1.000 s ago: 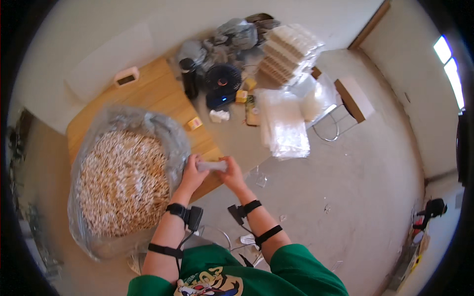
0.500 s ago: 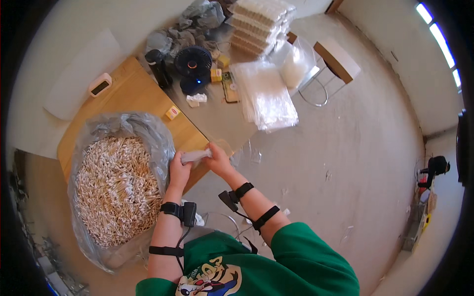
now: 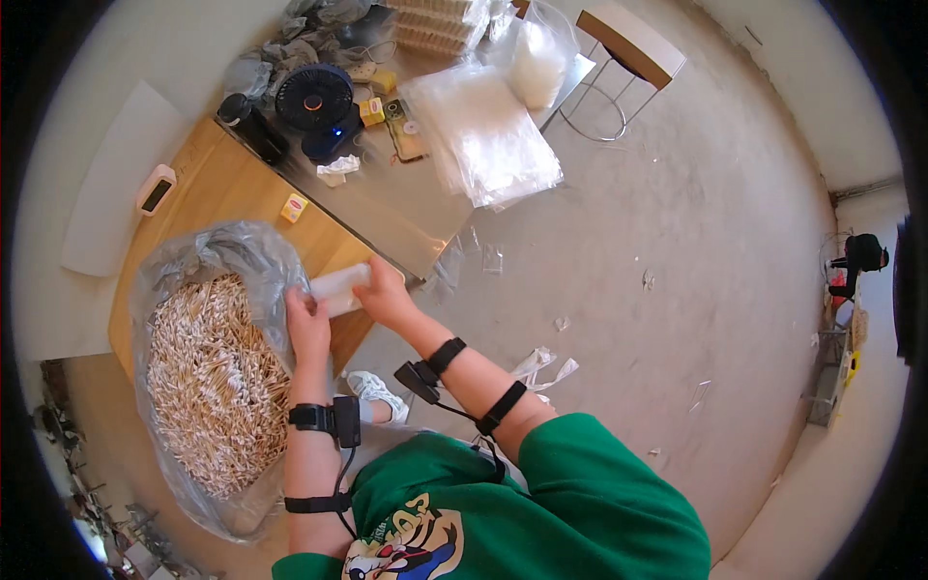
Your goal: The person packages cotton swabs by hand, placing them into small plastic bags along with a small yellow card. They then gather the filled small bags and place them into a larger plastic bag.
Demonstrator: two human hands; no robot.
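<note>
One white packet [image 3: 338, 287] is held between the left hand [image 3: 308, 331] and the right hand [image 3: 389, 298], with the fingers of both bent in on it, the left at its near-left end, the right at its far-right end. Its long axis runs crosswise, the right end pointing slightly away from the body. It is over the near edge of the wooden desk [image 3: 232, 179], just right of a grey bag [image 3: 253, 244] full of swabs [image 3: 217, 387]; whether the left hand touches that bag I cannot tell.

Farther back on the wood are a small yellow box [image 3: 294, 208] and a pink-rimmed clock [image 3: 156, 190]. A grey desk [image 3: 416, 227] adjoins it, carrying a fan [image 3: 314, 97], a crumpled tissue [image 3: 338, 170], a phone [image 3: 405, 135] and a stack of clear bags [image 3: 483, 135]. Beyond stands a stool [image 3: 638, 46] on the bare grey floor [image 3: 657, 358], where plastic scraps [image 3: 492, 259] lie. Pale walls enclose the room.
</note>
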